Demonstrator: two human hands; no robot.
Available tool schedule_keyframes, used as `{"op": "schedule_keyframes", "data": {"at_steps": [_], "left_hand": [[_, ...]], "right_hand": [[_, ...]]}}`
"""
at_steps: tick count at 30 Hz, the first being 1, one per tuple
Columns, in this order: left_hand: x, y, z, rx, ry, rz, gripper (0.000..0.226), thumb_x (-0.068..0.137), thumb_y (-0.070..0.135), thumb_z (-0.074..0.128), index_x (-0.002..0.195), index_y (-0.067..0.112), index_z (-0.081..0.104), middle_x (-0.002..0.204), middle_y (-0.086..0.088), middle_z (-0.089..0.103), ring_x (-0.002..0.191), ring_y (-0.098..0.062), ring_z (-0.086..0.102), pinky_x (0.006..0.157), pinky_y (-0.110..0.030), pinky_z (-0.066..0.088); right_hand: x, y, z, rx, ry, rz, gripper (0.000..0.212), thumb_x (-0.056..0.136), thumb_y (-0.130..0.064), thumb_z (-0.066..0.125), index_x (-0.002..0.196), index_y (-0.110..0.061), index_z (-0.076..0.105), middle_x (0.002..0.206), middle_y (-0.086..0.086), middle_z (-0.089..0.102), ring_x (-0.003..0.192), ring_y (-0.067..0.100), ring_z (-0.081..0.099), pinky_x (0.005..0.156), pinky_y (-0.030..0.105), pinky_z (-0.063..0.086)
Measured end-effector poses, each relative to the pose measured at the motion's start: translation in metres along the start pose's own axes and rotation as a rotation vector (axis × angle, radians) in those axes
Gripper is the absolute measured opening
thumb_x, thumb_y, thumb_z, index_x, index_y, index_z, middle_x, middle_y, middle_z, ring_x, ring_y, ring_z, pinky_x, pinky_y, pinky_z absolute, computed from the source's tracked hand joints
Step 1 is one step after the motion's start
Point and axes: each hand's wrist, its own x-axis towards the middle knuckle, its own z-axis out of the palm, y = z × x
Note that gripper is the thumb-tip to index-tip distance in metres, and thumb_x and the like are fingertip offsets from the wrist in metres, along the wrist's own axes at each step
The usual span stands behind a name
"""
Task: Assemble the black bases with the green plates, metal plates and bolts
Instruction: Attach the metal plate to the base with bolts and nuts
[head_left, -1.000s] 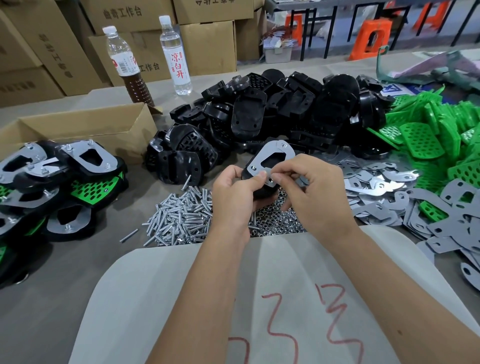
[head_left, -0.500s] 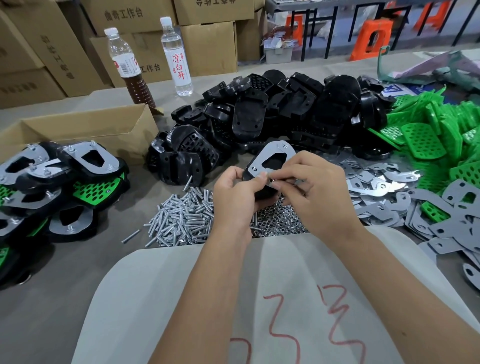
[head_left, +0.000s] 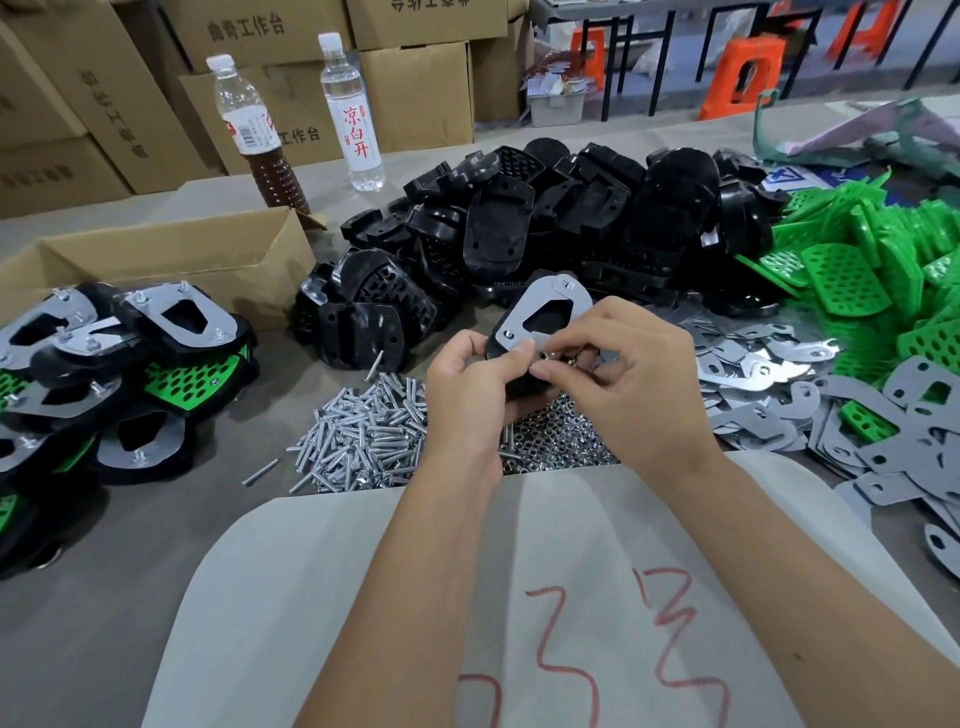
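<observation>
My left hand (head_left: 475, 382) grips a black base with a metal plate (head_left: 545, 306) on top, held above the table. My right hand (head_left: 623, 374) pinches at the plate's near right corner, where small nuts show between its fingers. Below the hands lie a heap of bolts (head_left: 363, 436) and a heap of nuts (head_left: 561, 441). A pile of black bases (head_left: 571, 218) sits behind. Green plates (head_left: 852, 280) are heaped at the right, with loose metal plates (head_left: 769, 384) in front of them. Finished assemblies (head_left: 104, 364) are stacked at the left.
An open cardboard box (head_left: 171, 260) stands at the left behind the finished stack. Two bottles (head_left: 353, 114) stand at the table's far side in front of stacked cartons. A pale sheet with red marks (head_left: 519, 597) covers my lap at the near edge.
The held base has tilted slightly and my right fingers have shifted at the plate's near corner. Everything on the table is unchanged.
</observation>
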Motion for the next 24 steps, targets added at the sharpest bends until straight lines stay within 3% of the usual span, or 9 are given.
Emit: {"op": "schedule_keyframes", "data": {"at_steps": [3,6,9,11,14,15,19,22,24], "left_hand": [[0.002,-0.001,-0.002,-0.032,0.038,-0.012,0.019,0.095,-0.001,0.068,0.082,0.006,0.056,0.088,-0.019,0.073,0.077,-0.026,0.071,0.074,-0.042,0.065],[0.003,-0.001,-0.002,-0.075,0.062,-0.026,0.025,0.094,-0.001,0.068,0.076,0.008,0.054,0.080,-0.014,0.073,0.073,-0.022,0.073,0.078,-0.044,0.066],[0.003,-0.001,-0.002,-0.071,0.061,-0.028,0.024,0.094,0.000,0.069,0.076,0.008,0.055,0.081,-0.014,0.074,0.074,-0.023,0.074,0.078,-0.045,0.065],[0.003,0.000,-0.002,-0.071,0.069,-0.025,0.024,0.094,0.001,0.070,0.076,0.008,0.055,0.080,-0.013,0.074,0.074,-0.023,0.074,0.073,-0.039,0.064],[0.002,0.001,-0.002,-0.104,0.090,-0.042,0.018,0.095,0.000,0.069,0.082,0.005,0.056,0.082,-0.015,0.075,0.077,-0.028,0.075,0.069,-0.037,0.064],[0.002,0.001,-0.002,-0.107,0.094,-0.046,0.017,0.095,0.000,0.068,0.084,0.004,0.056,0.084,-0.016,0.075,0.078,-0.030,0.075,0.069,-0.036,0.064],[0.003,0.001,-0.001,-0.087,0.084,-0.037,0.020,0.095,0.000,0.069,0.080,0.006,0.056,0.082,-0.013,0.074,0.077,-0.024,0.073,0.072,-0.038,0.065],[0.002,0.002,-0.002,-0.112,0.093,-0.050,0.017,0.094,0.000,0.068,0.084,0.004,0.056,0.085,-0.016,0.075,0.078,-0.028,0.075,0.069,-0.037,0.064],[0.003,0.001,-0.002,-0.109,0.090,-0.047,0.018,0.095,-0.001,0.068,0.084,0.004,0.055,0.086,-0.017,0.075,0.078,-0.029,0.075,0.069,-0.037,0.064]], "right_hand": [[-0.003,-0.001,0.000,0.001,-0.031,-0.002,0.006,0.086,-0.011,0.085,0.085,-0.009,0.080,0.082,0.001,0.065,0.070,0.014,0.060,0.058,0.024,0.047],[-0.004,0.003,-0.002,-0.037,0.064,-0.014,0.038,0.094,-0.020,0.078,0.062,-0.005,0.064,0.066,0.002,0.057,0.060,0.015,0.052,0.057,0.022,0.036],[-0.003,-0.006,-0.004,0.021,0.013,-0.008,0.015,0.099,-0.015,0.071,0.087,-0.011,0.079,0.072,0.001,0.063,0.068,0.014,0.059,0.065,0.021,0.043],[-0.002,-0.008,-0.003,0.063,-0.056,0.016,0.016,0.101,-0.015,0.068,0.097,-0.019,0.083,0.071,0.003,0.066,0.067,0.014,0.061,0.065,0.023,0.044],[-0.003,-0.002,-0.006,0.147,0.031,0.088,0.050,0.104,-0.029,0.060,0.059,-0.007,0.065,0.053,0.008,0.053,0.050,0.019,0.045,0.051,0.035,0.034],[-0.004,0.000,-0.007,0.170,0.055,0.111,0.054,0.104,-0.032,0.058,0.060,-0.002,0.062,0.052,0.006,0.051,0.049,0.018,0.043,0.050,0.033,0.033],[-0.003,-0.005,-0.005,0.254,-0.115,0.170,0.021,0.105,-0.025,0.061,0.105,-0.023,0.082,0.059,-0.004,0.059,0.051,0.004,0.047,0.054,0.019,0.037],[-0.002,0.002,-0.008,0.309,-0.039,0.180,0.045,0.106,-0.026,0.059,0.064,-0.016,0.071,0.048,-0.010,0.045,0.046,0.003,0.036,0.049,0.019,0.029],[-0.003,0.003,-0.009,0.301,-0.015,0.181,0.038,0.105,-0.021,0.062,0.072,-0.006,0.071,0.051,-0.008,0.052,0.046,0.006,0.042,0.049,0.022,0.033]]}}
